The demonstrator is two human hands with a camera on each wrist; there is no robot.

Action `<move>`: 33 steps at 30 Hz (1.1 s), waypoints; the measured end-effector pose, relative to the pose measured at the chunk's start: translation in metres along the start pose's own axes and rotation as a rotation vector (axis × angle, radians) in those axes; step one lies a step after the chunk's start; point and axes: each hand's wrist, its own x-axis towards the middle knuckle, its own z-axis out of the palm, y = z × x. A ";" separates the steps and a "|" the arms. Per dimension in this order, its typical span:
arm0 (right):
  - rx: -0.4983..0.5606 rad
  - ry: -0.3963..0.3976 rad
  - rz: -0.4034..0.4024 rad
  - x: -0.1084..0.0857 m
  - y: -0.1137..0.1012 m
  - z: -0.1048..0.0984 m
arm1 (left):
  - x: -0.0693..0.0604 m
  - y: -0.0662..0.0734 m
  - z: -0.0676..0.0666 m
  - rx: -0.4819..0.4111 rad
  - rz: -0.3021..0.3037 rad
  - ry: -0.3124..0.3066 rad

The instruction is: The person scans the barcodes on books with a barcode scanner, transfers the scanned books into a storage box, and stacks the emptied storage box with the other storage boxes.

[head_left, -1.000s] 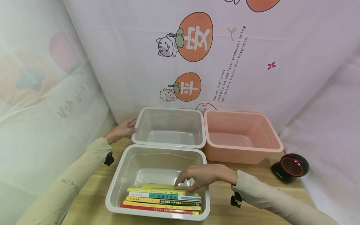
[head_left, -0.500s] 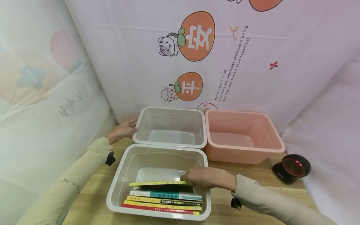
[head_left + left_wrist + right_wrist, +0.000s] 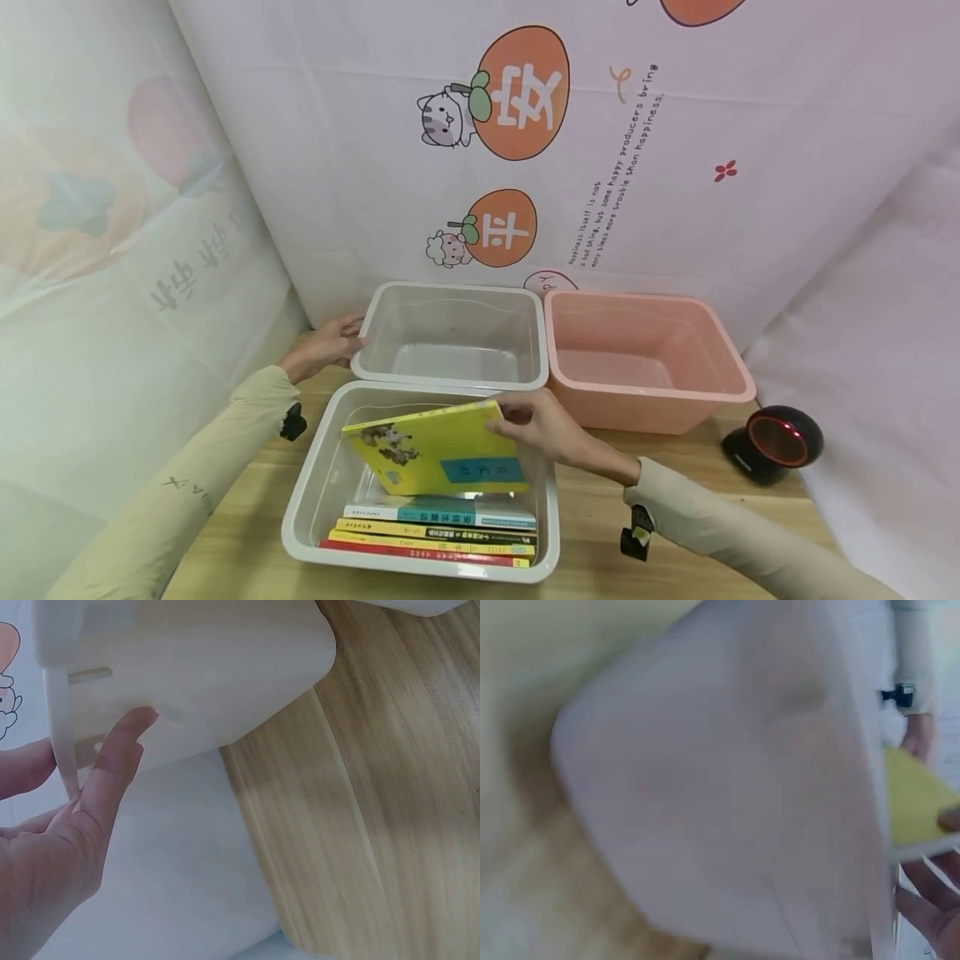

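Observation:
My right hand (image 3: 546, 425) pinches the top right corner of a yellow book (image 3: 427, 454), tilted with its cover showing, over the front grey bin (image 3: 303, 521). Below it in that bin, several books (image 3: 442, 533) lie with spines up. In the right wrist view the yellow book (image 3: 915, 799) shows past the bin wall, thumb on its face. At the far left, my left hand (image 3: 324, 346) holds the left rim of the back grey bin (image 3: 457, 385). The left wrist view shows the left hand (image 3: 82, 817) with thumb and fingers on opposite sides of that rim.
A pink bin (image 3: 630, 412) stands at the back right, beside the back grey bin. A black round device (image 3: 780, 446) sits on the wooden table (image 3: 622, 533) right of it. Printed white cloth (image 3: 360, 167) hangs behind and at the sides.
The right hand took hold of the yellow book and raised it away from the other books, turning its cover into view. The left hand has stayed at the back bin's rim.

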 end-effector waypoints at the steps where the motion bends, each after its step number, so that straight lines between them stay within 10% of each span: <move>1: 0.059 0.034 0.033 0.000 -0.001 0.000 | 0.000 0.000 0.001 0.001 0.000 0.001; 9: 0.141 0.116 0.134 -0.001 -0.005 0.003 | 0.002 0.000 0.003 -0.008 -0.016 0.006; 33: 0.143 0.054 0.096 0.000 -0.006 0.012 | -0.005 0.001 -0.002 -0.048 -0.011 -0.026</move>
